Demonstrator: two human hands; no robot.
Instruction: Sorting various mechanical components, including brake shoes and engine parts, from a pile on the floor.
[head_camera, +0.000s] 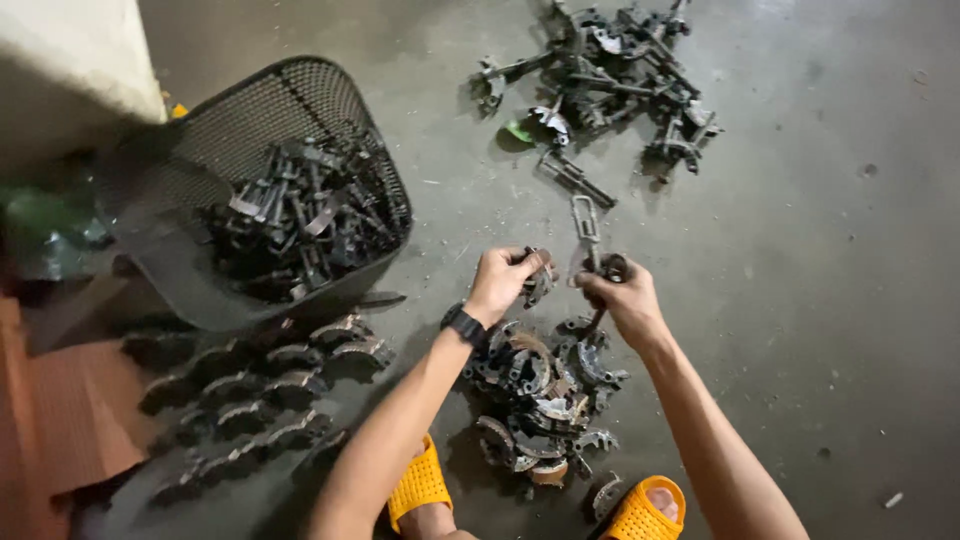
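Head view: both forearms reach forward over the pile of metal parts (540, 395) on the floor. Just above the pile, the left hand (503, 280) curls shut around a small dark part (540, 280), while the right hand (620, 300) pinches a metal bracket (588, 232) upright.

A workshop or repair yard is indicated: a stained concrete floor (800, 300) is strewn with greasy metal parts (600, 70), curved brake shoes (260, 385) are laid out in rows, and a mesh basket (250, 130) is filled with dark fittings.
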